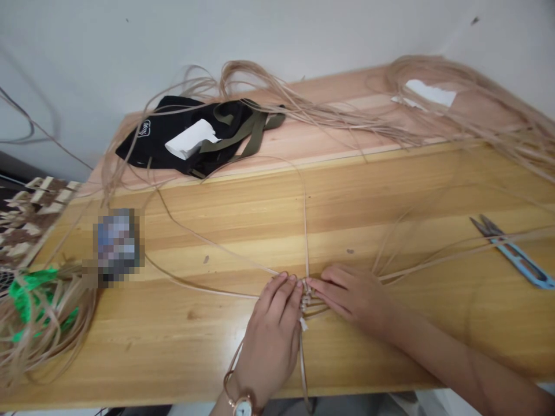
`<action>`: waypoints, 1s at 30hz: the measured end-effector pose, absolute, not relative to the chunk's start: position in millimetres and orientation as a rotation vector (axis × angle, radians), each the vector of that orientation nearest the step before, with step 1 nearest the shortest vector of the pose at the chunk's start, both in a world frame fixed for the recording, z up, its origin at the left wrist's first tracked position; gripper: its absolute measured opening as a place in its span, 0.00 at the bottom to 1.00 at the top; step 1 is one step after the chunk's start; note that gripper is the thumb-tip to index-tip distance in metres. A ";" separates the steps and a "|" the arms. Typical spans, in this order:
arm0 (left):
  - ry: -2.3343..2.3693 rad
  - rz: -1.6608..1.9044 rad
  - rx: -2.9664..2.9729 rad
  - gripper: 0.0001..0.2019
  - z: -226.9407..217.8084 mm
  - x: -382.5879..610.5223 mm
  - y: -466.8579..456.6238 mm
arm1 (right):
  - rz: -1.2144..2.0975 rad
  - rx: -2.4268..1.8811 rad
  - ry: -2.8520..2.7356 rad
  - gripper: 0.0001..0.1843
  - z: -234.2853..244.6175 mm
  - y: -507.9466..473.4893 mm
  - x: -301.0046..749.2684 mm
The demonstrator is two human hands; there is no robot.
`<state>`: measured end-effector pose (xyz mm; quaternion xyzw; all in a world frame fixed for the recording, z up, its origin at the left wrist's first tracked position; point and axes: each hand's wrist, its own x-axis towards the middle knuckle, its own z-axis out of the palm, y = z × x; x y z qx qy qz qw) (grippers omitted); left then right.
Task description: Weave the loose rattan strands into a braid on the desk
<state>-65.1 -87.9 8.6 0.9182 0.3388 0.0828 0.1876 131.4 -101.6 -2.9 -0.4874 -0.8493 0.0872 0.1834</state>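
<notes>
Between my two hands lies a small woven piece of thin tan strips that look like rattan, on the wooden table. My left hand, with a watch at the wrist, bends its fingers over the left side of this weave and holds it down. From the right, my right hand reaches in, its fingers closed on a strip at the top edge of the weave. Loose strips run out from the piece to the left, away from me, towards me and to the right. My palms and fingers hide part of it.
Blue-handled thread snips lie at the right. A black bag with white paper on it and long strip bundles are at the back by the wall. At left sit a blurred-out item and a strip coil with green ties.
</notes>
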 end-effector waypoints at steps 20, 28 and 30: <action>1.029 0.344 2.592 0.19 16.9 -63.6 -90.0 | 0.464 -1.343 -2.260 0.10 -5.0 -100.3 131.1; 0.962 0.319 2.615 0.19 14.2 -63.8 -89.1 | 0.393 -1.329 -2.348 0.11 -0.5 -99.8 129.5; 0.945 0.300 2.611 0.20 13.0 -64.5 -89.0 | 0.387 -1.336 -2.338 0.11 -1.4 -100.4 129.4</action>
